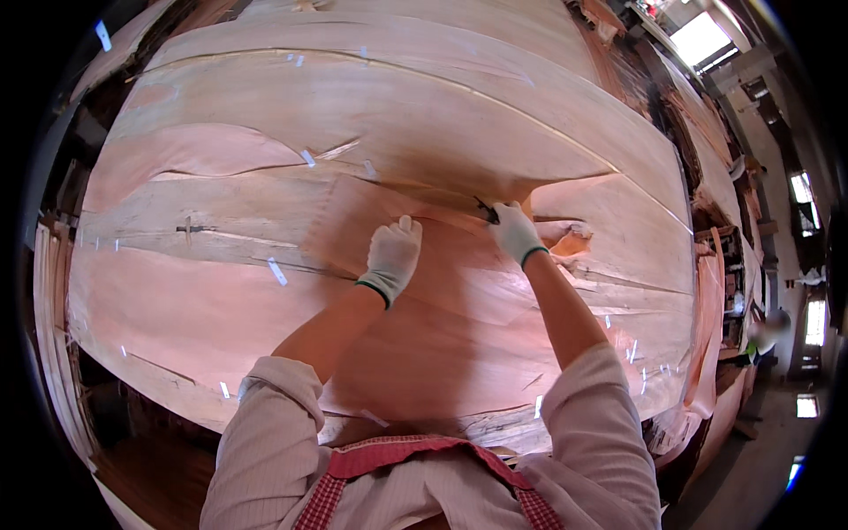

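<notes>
Reddish veneer sheet (446,305) lies under and between the two hands, on a broad spread of paler veneer (221,305), partly in shadow; its full outline cannot be traced. Its upper edge runs left to right, dipping slightly rightward. Left hand (389,256), gloved, is the nearer to the sheet's middle, below that edge: fingers curled in, whether pinching veneer or only resting cannot be told. Right hand (515,232), gloved, is at the edge's right part, fingers closed on a small dark tool (487,211), kind unclear. Key relation: tool tip points up and left, along or just above the sheet's upper edge, with the left hand off to its left and lower. Right of the right hand, a torn, curled flap (570,238); farther out, pale tape strips (277,271) and a long raised ridge (459,86) beyond both hands.
</notes>
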Motion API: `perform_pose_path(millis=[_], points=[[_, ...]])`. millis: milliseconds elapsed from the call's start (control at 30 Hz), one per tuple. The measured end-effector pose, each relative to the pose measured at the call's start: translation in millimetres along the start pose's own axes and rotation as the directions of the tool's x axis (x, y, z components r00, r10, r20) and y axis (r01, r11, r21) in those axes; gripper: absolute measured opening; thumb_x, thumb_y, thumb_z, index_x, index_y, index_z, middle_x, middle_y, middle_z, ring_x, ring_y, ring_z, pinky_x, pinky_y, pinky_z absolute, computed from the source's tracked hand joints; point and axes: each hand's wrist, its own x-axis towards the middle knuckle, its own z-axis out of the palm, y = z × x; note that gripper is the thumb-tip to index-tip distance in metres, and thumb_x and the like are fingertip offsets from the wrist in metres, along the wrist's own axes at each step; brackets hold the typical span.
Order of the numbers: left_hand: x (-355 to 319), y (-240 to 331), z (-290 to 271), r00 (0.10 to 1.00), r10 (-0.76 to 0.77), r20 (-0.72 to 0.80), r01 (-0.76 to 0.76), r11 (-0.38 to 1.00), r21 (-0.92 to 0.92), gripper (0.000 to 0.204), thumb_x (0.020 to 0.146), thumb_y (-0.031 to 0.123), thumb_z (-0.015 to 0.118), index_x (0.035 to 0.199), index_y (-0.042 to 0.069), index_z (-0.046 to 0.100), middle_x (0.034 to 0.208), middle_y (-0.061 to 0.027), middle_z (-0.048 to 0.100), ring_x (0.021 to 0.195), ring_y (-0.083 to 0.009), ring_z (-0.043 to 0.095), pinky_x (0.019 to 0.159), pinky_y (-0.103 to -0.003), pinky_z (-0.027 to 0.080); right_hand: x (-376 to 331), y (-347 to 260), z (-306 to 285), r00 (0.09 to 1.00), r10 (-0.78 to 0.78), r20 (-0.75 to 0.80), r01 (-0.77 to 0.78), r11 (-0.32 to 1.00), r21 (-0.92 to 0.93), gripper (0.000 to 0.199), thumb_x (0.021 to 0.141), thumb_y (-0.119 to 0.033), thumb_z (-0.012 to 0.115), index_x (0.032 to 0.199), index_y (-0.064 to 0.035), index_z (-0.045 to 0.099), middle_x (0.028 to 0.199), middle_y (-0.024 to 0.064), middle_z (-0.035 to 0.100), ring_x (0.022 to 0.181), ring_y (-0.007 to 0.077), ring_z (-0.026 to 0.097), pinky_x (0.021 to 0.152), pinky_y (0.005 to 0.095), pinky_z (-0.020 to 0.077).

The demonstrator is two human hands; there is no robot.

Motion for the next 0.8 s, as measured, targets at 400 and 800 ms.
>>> perform_pose_path(millis=[400,800], points=[[-20.0,17.6,-32.0,0.933,0.033,0.360,0.030,0.985,-0.168,0.017,0.080,0.017,0.058,0.090,0.014,0.072,0.081,-0.0021,0.069,0.079,-0.0205,0.066,0.057,-0.036,0.043,-160.9,-107.5,-87.4,0.891,-0.337,-0.304,0.270,0.932,-0.242,0.028,0.076,-0.012,0.061,0.104,-0.0126,0.058,0.095,0.0074,0.062,0.077,0.0275,0.063,0.063,0.0393,0.0515],[-231.7,-115.1,-136.0,0.928,-0.361,-0.087,0.164,0.610,-0.775,0.092,0.079,0.022,0.075,0.148,0.001,0.017,0.147,-0.0218,0.029,0.129,-0.0278,0.039,0.101,-0.036,0.040,-248.3,-141.3,-181.5,0.816,-0.506,-0.280,0.483,0.862,-0.152,0.029,0.070,-0.006,0.069,0.096,-0.0101,0.060,0.091,0.0070,0.063,0.075,0.0284,0.062,0.064,0.0387,0.0498]])
